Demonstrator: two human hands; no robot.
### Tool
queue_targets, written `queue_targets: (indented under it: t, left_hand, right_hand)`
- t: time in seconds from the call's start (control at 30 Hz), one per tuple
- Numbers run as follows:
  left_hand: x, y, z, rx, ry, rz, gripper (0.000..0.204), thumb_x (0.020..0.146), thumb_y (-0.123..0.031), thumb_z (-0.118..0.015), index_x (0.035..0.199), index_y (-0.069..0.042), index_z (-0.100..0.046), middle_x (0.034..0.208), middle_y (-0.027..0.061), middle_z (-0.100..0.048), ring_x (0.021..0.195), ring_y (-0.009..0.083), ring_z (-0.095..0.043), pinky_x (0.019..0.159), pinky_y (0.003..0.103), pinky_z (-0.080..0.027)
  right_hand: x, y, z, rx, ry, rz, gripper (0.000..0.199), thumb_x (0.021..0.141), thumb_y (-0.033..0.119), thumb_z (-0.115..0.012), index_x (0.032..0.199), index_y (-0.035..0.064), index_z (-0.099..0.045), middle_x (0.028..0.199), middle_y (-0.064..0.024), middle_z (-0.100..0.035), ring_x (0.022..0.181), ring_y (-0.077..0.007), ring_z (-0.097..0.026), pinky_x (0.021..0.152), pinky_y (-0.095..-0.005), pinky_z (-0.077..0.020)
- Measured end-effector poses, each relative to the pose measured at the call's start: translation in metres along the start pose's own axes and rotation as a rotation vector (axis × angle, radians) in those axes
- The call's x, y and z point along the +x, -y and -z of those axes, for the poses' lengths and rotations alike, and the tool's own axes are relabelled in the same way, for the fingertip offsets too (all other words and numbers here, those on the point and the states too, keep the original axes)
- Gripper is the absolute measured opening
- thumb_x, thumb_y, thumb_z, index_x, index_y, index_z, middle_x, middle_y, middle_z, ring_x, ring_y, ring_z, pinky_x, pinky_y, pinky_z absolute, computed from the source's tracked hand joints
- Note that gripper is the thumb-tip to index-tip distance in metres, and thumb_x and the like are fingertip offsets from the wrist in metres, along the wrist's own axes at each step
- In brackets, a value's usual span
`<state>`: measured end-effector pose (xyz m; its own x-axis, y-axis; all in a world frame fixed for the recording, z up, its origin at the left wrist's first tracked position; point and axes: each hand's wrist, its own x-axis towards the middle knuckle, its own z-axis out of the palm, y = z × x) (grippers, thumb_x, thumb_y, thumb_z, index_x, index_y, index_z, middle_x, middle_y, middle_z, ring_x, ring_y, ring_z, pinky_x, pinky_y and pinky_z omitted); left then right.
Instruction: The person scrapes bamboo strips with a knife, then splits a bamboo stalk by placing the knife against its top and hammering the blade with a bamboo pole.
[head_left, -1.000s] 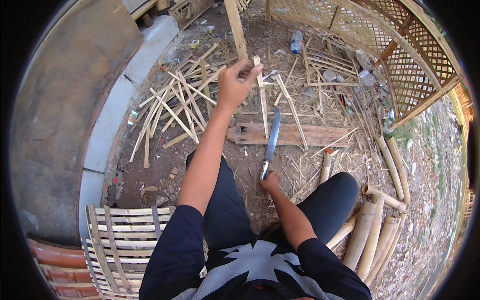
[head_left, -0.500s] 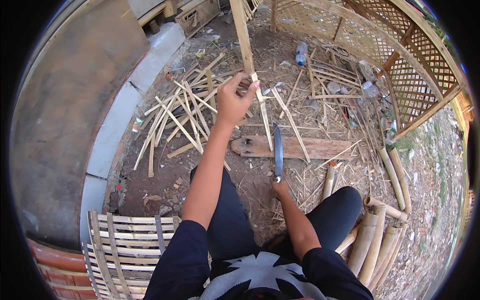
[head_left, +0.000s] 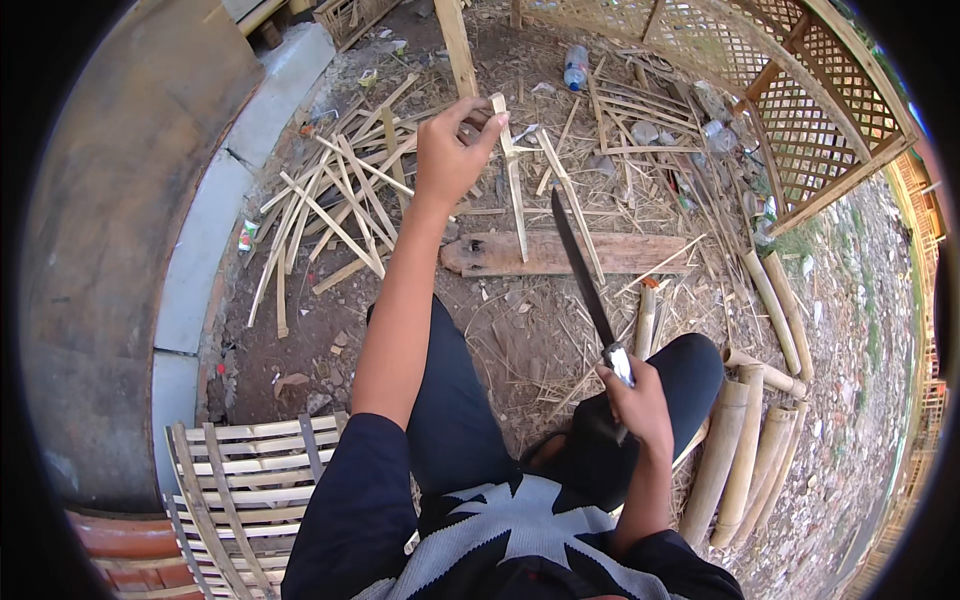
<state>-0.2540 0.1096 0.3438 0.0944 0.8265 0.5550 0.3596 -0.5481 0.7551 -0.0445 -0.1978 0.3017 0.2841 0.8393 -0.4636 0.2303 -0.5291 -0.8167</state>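
Over littered dirt ground (head_left: 520,330) we pinch a pale split bamboo strip (head_left: 512,180) upright in our left hand (head_left: 452,150) on a flat wooden block (head_left: 560,255), our right hand (head_left: 635,400) clamped on a long steel knife (head_left: 580,265), ready for splitting.

Splitting bamboo over a wooden block on bare ground

The left hand (head_left: 447,150), arm stretched forward, pinches the top of a thin bamboo strip (head_left: 514,180) that stands with its lower end on a flat wooden block (head_left: 560,254). The right hand (head_left: 636,405) closes its grip on the handle of a long knife (head_left: 585,280), blade pointing forward, its tip just beside the strip. Loose bamboo slats (head_left: 335,205) lie scattered on the dirt to the left, whole bamboo poles (head_left: 745,450) lie at the right knee, a woven slat panel (head_left: 235,490) sits at lower left, and a lattice fence (head_left: 800,110) stands at upper right.
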Motion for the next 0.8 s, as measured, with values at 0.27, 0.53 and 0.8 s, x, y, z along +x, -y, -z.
queue_targets:
  t: [0.27,0.53,0.8]
  left_hand:
    - [-0.034,-0.019,-0.004,0.012,-0.080,-0.037,0.020,0.087,-0.023,-0.074,0.093,-0.004,-0.072,0.075,0.0030,-0.070,0.057,0.0059,-0.055,0.051,0.023,-0.042]
    - [-0.041,-0.051,0.003,0.025,-0.124,-0.030,0.020,0.085,-0.021,-0.074,0.090,-0.003,-0.070,0.071,0.0083,-0.070,0.059,0.0138,-0.063,0.057,0.029,-0.048]
    - [-0.044,-0.066,-0.014,0.007,-0.128,-0.033,0.020,0.087,-0.022,-0.074,0.090,-0.003,-0.069,0.073,0.0024,-0.068,0.059,0.0059,-0.055,0.049,0.023,-0.039]
  right_hand:
    - [-0.064,0.068,0.005,-0.185,-0.105,0.400,0.029,0.088,0.021,-0.069,0.098,-0.0056,-0.065,0.065,-0.0143,-0.060,0.056,-0.0183,-0.056,0.056,-0.0335,-0.0445]
    - [-0.104,0.041,0.035,-0.188,-0.080,0.237,0.031,0.090,0.025,-0.067,0.092,-0.0055,-0.063,0.062,-0.0130,-0.058,0.054,-0.0176,-0.055,0.054,-0.0348,-0.0436]
    - [-0.129,0.053,0.053,0.103,-0.130,0.343,0.024,0.092,0.021,-0.067,0.086,-0.0014,-0.060,0.059,-0.0001,-0.051,0.053,-0.0058,-0.044,0.049,-0.0261,-0.0348]
